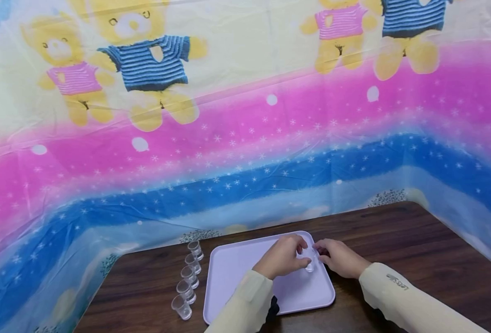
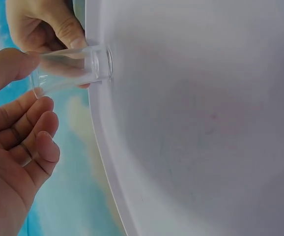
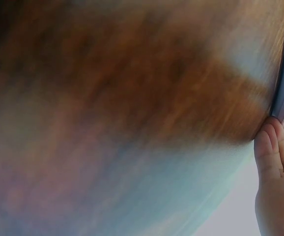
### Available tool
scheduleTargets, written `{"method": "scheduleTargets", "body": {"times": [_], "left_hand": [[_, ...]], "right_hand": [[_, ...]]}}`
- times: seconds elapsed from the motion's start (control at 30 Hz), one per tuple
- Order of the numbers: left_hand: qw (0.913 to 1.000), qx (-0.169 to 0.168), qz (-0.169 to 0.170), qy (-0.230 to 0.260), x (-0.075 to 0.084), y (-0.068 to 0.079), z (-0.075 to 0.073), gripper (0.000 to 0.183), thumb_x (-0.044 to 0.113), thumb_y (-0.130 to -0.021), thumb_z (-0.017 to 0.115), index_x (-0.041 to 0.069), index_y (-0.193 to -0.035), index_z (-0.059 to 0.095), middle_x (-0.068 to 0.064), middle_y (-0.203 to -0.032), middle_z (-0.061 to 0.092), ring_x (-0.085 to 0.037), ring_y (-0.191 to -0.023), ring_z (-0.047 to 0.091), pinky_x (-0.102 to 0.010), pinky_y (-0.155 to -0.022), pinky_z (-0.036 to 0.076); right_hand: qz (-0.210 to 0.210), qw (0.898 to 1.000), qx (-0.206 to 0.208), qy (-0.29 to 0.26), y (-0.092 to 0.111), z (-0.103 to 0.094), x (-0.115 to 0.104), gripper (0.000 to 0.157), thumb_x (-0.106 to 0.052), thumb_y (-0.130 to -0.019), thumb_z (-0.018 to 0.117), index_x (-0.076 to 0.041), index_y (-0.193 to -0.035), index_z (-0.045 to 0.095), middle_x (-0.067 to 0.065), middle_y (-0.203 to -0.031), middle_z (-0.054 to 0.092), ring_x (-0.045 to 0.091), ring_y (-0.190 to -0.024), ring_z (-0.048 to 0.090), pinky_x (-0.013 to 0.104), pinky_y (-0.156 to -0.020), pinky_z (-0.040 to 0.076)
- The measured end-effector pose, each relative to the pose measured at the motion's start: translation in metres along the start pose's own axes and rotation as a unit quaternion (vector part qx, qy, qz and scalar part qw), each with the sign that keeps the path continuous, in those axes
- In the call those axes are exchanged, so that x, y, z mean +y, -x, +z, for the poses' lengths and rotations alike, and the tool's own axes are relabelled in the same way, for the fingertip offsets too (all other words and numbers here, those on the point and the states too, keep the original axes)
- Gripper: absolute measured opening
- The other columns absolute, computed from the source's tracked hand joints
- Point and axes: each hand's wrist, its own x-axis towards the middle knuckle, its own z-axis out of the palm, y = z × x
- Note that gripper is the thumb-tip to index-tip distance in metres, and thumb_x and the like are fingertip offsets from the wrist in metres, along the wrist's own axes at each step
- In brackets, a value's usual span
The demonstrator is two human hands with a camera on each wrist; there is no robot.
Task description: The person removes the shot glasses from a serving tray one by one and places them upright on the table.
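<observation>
A small clear cup stands on the lilac tray, close to its right edge. My left hand pinches the cup's rim between thumb and index finger, while its other fingers curl loosely beside it in the left wrist view. From the far side, my right hand reaches the tray's right edge; its fingertips lie against the tray rim in the right wrist view. In the left wrist view its thumb overlaps the cup near the base. Whether it grips the cup or the rim is hidden.
Several similar clear cups stand in a row on the dark wooden table, left of the tray. A printed bear curtain hangs behind the table and along its sides.
</observation>
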Motion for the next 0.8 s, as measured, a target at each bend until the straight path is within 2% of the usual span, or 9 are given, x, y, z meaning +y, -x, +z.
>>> {"method": "scheduleTargets", "body": {"times": [0.23,0.53,0.8], "left_hand": [[0.9999,-0.003,-0.009,0.011,-0.005,0.010,-0.005,0.027,0.021,-0.080,0.077,0.008,-0.101,0.065,0.004,-0.080,0.055,-0.006,-0.062,0.048,-0.018,-0.056,0.043],[0.9997,0.008,-0.013,0.019,-0.012,0.033,-0.031,0.027,0.021,-0.081,0.076,0.007,-0.101,0.064,0.000,-0.085,0.057,-0.007,-0.070,0.049,-0.019,-0.062,0.044],[0.9994,0.010,-0.027,0.016,-0.020,0.049,-0.040,0.029,0.022,-0.081,0.076,0.006,-0.102,0.064,-0.001,-0.086,0.058,-0.007,-0.070,0.049,-0.020,-0.062,0.044]], "right_hand": [[0.004,1.000,-0.009,-0.003,-0.001,0.003,-0.003,0.031,0.003,-0.088,0.062,0.000,-0.119,0.060,0.006,-0.104,0.061,0.019,-0.094,0.058,0.040,-0.081,0.049],[0.003,1.000,-0.017,-0.007,-0.001,0.002,-0.001,0.032,0.002,-0.089,0.061,0.001,-0.120,0.059,0.007,-0.106,0.061,0.021,-0.097,0.058,0.041,-0.081,0.049],[0.006,1.000,-0.014,-0.006,0.000,0.002,0.001,0.032,0.003,-0.088,0.062,0.001,-0.121,0.059,0.007,-0.105,0.060,0.021,-0.098,0.058,0.040,-0.080,0.049]]}}
